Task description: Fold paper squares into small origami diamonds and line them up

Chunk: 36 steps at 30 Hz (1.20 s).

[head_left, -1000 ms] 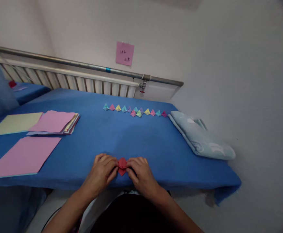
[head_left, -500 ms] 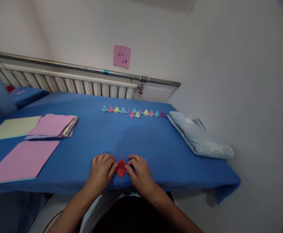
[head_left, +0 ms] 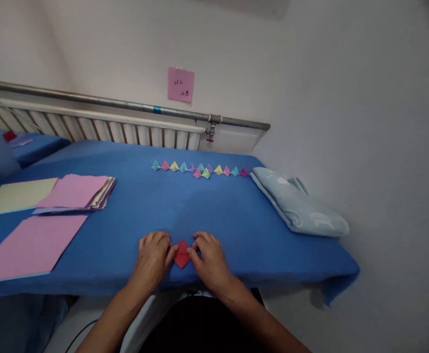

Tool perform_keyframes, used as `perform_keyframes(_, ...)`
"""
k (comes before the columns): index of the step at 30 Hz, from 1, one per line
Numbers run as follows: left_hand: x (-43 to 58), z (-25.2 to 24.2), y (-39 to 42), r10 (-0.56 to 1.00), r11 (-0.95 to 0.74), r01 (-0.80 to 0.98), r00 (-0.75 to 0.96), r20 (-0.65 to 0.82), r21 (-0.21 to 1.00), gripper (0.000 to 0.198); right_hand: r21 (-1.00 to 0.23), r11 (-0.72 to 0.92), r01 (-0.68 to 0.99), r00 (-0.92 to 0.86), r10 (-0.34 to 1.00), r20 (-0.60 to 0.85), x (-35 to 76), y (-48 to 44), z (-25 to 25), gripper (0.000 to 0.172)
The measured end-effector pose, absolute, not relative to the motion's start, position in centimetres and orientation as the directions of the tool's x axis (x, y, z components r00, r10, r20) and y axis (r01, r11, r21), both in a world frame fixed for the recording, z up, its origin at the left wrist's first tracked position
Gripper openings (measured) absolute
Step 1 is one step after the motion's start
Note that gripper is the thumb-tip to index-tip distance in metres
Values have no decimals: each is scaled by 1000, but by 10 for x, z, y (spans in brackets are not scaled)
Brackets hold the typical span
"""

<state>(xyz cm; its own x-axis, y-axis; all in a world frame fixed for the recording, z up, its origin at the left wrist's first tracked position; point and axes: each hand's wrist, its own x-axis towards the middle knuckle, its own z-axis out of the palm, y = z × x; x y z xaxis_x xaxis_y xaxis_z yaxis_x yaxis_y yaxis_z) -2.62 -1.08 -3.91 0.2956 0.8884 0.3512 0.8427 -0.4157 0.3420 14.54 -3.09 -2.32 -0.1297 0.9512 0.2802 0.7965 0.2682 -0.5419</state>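
A small folded red paper piece [head_left: 181, 254] lies near the front edge of the blue-covered table [head_left: 200, 211]. My left hand [head_left: 152, 259] presses on its left side with curled fingers. My right hand [head_left: 209, 261] does the same on its right side, fingertips pinching the paper's edge. Both hands rest on the cloth. A row of several small folded paper shapes [head_left: 198, 169] in pastel colours lies far back on the table.
A pink sheet [head_left: 30, 247] lies at the front left, with a stack of coloured paper [head_left: 75, 192] and a yellow sheet [head_left: 15, 195] behind it. A folded light-blue cloth [head_left: 298, 208] sits at the right edge. A radiator [head_left: 96, 128] runs along the wall.
The red piece looks flatter and my fingers have shifted slightly along its sides. The view has drifted a little; the hands stay in the same place.
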Motion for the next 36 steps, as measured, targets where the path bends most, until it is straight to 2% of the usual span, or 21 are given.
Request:
perform_keyframes(11,-24,-36,-12,897,-384,880,283,341,279,19,-504,273,819,-128,944,303,144,-31,-27,12)
perform_keyframes(22,-35,-30,-7,902,-406,845,310,300,347,22,-562,213,799,-84,965,247,153,-31,-21,10)
perform_keyframes(27,-44,-31,-2,891,-448,814,373,259,369,17,-573,192,797,-83,974,212,156,-29,-19,12)
perform_keyframes(33,-44,-15,1,888,-458,834,418,191,307,12,-574,200,794,-102,975,199,156,-28,-18,11)
perform_keyframes(36,-31,1,8,835,-542,764,535,128,350,14,-561,210,801,-106,971,212,156,-29,-19,10)
